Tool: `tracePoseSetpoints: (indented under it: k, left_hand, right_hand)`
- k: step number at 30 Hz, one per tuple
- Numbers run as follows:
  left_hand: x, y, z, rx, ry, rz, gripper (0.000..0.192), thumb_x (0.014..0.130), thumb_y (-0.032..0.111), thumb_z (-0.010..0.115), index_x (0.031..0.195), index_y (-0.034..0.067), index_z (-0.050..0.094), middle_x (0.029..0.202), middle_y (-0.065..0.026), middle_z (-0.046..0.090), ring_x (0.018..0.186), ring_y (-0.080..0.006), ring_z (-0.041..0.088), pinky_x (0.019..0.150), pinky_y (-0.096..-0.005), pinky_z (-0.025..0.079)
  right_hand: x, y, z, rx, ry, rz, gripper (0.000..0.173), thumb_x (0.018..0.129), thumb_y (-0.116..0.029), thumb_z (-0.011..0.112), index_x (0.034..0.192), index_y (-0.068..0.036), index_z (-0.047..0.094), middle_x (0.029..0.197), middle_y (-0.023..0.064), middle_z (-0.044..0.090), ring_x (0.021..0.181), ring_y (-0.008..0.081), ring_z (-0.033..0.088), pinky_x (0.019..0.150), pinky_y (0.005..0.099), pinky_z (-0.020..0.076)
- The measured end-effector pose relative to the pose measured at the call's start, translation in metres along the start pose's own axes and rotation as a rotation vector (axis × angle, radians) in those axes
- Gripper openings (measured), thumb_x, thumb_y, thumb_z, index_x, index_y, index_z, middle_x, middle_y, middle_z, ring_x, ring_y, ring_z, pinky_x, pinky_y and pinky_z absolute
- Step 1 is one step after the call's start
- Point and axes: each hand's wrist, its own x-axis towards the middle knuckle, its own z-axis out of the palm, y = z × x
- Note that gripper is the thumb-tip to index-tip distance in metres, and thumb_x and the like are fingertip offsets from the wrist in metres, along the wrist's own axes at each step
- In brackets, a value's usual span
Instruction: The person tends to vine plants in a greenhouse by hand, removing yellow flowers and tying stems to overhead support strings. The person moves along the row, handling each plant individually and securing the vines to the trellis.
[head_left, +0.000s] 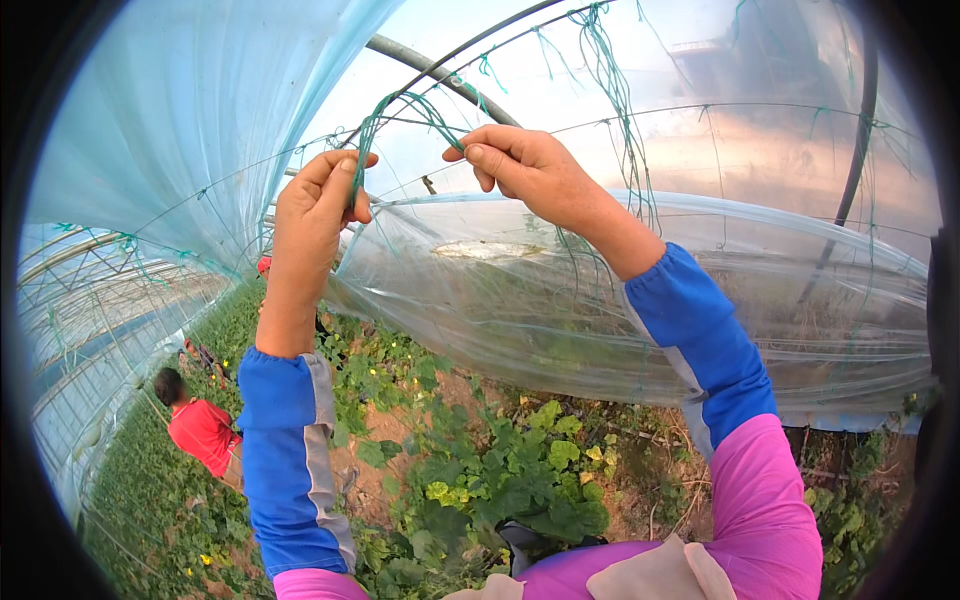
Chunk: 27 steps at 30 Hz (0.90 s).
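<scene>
Both hands are raised at a bundle of green twine (409, 101) looped over a dark wire or thin rod. My left hand (319, 199) pinches the strands that hang down on the left side. My right hand (517, 161) grips the other side of the bundle between thumb and fingers. Further right, a second hank of green twine (619, 97) hangs from the same support, behind my right forearm. Short green ties (487, 67) are knotted along it.
Blue-tinted plastic film (172, 97) hangs at upper left; clear film (480, 300) sags ahead. A metal greenhouse pipe (442, 75) runs overhead. Leafy vines (510, 480) cover the ground. At left stands a person in a red shirt (202, 435), with others further off.
</scene>
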Motion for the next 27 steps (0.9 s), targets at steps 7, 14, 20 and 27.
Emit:
tracePoseSetpoints:
  k: [7, 14, 20, 27]
  left_hand:
    - [0.013, 0.007, 0.023, -0.071, -0.133, -0.017, 0.032, 0.095, 0.021, 0.069, 0.12, 0.001, 0.07, 0.074, 0.0019, 0.063, 0.059, -0.0044, 0.049, 0.059, -0.0198, 0.038]
    - [-0.01, -0.028, 0.026, -0.976, 0.516, -0.107, 0.029, 0.097, 0.028, 0.068, 0.117, 0.007, 0.065, 0.099, -0.0017, 0.067, 0.1, -0.0132, 0.059, 0.091, -0.0313, 0.049]
    - [-0.037, -0.098, -0.009, -0.723, 0.678, -0.025, 0.023, 0.1, 0.028, 0.064, 0.112, 0.008, 0.064, 0.092, -0.0006, 0.066, 0.095, -0.0128, 0.06, 0.086, -0.03, 0.049]
    - [-0.091, -0.194, -0.035, 0.12, 0.648, -0.127, 0.024, 0.102, 0.023, 0.059, 0.093, 0.003, 0.07, 0.077, 0.0017, 0.065, 0.072, -0.0044, 0.055, 0.066, -0.0225, 0.042]
  right_hand:
    - [0.016, 0.006, 0.052, -0.471, 0.032, -0.208, 0.022, 0.102, -0.028, 0.05, 0.102, -0.008, 0.06, 0.087, 0.0158, 0.067, 0.085, 0.0393, 0.064, 0.072, 0.0503, 0.049]
    - [0.031, 0.013, 0.041, -0.351, -0.004, -0.032, 0.028, 0.099, -0.026, 0.054, 0.113, -0.009, 0.072, 0.094, 0.0145, 0.072, 0.09, 0.0347, 0.067, 0.078, 0.0437, 0.0521]
    - [0.056, 0.023, 0.035, -0.563, 0.103, -0.288, 0.025, 0.097, -0.026, 0.056, 0.107, -0.011, 0.074, 0.092, 0.0113, 0.072, 0.091, 0.0326, 0.067, 0.079, 0.0444, 0.0519]
    - [0.096, 0.035, 0.068, -0.584, 0.148, -0.371, 0.021, 0.094, -0.026, 0.058, 0.101, -0.013, 0.074, 0.088, 0.009, 0.073, 0.086, 0.0306, 0.068, 0.077, 0.0438, 0.0533]
